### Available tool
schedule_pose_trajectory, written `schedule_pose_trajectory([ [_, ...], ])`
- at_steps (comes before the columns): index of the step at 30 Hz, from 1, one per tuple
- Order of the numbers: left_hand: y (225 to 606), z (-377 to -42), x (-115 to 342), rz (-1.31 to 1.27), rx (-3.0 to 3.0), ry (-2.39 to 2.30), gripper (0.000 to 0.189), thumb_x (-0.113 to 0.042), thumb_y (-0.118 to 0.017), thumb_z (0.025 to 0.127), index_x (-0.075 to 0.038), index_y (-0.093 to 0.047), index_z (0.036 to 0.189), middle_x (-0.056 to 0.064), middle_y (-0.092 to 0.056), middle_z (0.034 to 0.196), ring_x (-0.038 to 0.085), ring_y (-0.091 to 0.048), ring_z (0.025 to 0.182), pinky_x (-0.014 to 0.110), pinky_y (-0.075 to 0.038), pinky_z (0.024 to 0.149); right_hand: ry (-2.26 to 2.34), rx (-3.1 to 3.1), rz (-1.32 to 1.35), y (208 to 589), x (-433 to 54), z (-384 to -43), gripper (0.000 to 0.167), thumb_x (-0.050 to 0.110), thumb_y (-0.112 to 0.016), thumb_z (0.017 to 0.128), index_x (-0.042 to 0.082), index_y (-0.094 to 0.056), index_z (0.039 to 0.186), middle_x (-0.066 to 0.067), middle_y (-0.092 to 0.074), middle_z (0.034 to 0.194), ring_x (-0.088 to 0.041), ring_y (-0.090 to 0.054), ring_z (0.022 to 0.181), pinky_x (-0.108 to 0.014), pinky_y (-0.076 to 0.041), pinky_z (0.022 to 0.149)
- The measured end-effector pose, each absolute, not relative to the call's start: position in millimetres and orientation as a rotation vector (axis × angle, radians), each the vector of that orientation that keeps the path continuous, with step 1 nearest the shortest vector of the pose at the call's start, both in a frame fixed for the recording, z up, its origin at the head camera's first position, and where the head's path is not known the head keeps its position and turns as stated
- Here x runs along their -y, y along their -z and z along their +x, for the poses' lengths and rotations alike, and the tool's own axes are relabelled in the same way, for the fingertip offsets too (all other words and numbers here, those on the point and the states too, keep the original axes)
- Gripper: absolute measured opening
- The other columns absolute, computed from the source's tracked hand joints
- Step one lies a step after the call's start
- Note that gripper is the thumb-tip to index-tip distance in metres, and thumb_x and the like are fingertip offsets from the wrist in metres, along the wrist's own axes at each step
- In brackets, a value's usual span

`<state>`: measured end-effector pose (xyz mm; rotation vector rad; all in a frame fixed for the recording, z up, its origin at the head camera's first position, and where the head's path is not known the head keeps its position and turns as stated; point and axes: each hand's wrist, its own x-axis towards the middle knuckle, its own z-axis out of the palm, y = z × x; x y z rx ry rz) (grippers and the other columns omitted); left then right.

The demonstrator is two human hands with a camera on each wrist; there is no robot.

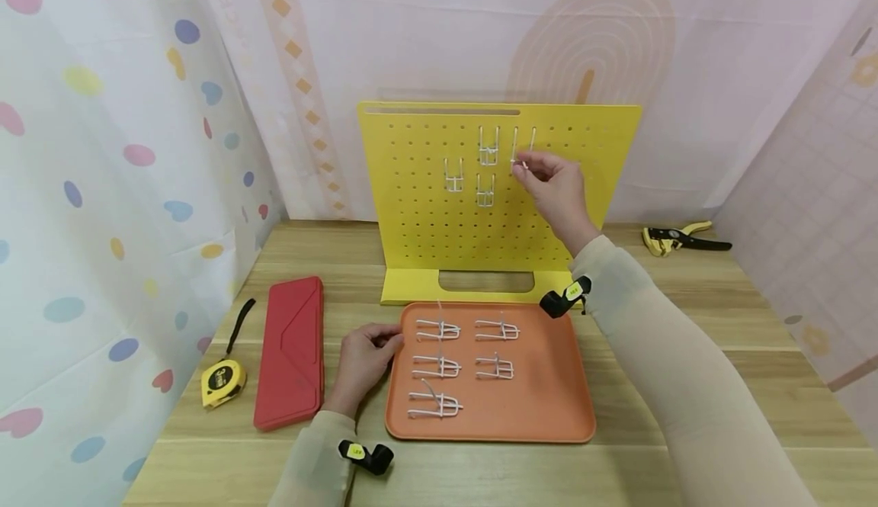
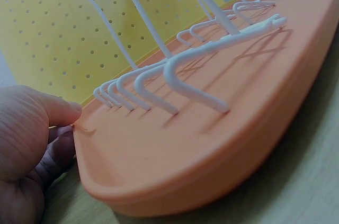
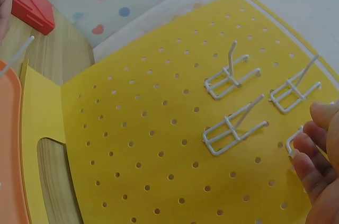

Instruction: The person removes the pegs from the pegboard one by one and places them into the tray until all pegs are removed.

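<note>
My right hand is up at the yellow pegboard, thumb and fingertips pinching the lower end of a white wire pegboard hook. That hook's two prongs reach up to holes near the board's top; the fingers hide much of it in the right wrist view. Three similar hooks hang on the board to its left, one of them a white hook low in the group. Down on the table, my left hand grips the left rim of an orange tray. Several white hooks lie in rows on the tray.
Left of the tray lie a red case and a yellow tape measure with a black strap. A yellow and black hand tool rests at the back right. Patterned curtains hang around the wooden table.
</note>
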<state>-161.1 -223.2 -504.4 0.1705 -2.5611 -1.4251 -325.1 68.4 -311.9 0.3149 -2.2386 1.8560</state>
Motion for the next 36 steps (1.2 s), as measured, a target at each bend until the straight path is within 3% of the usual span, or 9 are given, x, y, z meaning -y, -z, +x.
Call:
schedule_pose_trajectory([
  [7,505.2,-161.0,223.4,0.16,2.56,1.42,0.013,-0.011,-0.074,0.085,-0.008,-0.076,0.097,0.003,-0.07,0.084,0.013,-0.059,0.072,0.023,-0.048,0.061,-1.866,2.215,0.313,313.2,-70.5,-326.0,0.027,0.023,-0.073,0.086,0.015,-0.073,0.111,0.0,-0.071,0.108,-0.015,-0.063,0.096,-0.022,-0.05,0.077],
  [18,506.4,-161.9,221.3,0.142,2.549,1.44,0.013,-0.012,-0.073,0.085,-0.009,-0.076,0.097,0.003,-0.07,0.085,0.013,-0.06,0.073,0.023,-0.048,0.061,-1.656,2.114,0.434,314.4,-75.7,-331.4,0.018,0.014,-0.073,0.085,0.007,-0.076,0.102,-0.005,-0.069,0.103,-0.012,-0.064,0.085,-0.019,-0.052,0.071],
  [24,506.1,-161.8,220.6,0.136,2.549,1.457,0.012,-0.011,-0.073,0.085,-0.009,-0.076,0.097,0.002,-0.07,0.085,0.013,-0.059,0.072,0.023,-0.048,0.061,-1.395,2.115,0.517,313.2,-77.2,-331.3,0.016,0.017,-0.073,0.085,0.01,-0.078,0.099,0.0,-0.073,0.098,-0.006,-0.065,0.082,-0.019,-0.052,0.071],
  [36,505.0,-161.0,219.4,0.139,2.54,1.457,0.012,-0.01,-0.073,0.085,-0.008,-0.076,0.096,0.003,-0.07,0.085,0.014,-0.059,0.073,0.024,-0.048,0.061,-1.182,2.093,0.541,313.9,-78.2,-331.2,0.014,0.019,-0.073,0.086,0.013,-0.078,0.098,0.001,-0.074,0.095,-0.006,-0.067,0.081,-0.015,-0.05,0.07],
])
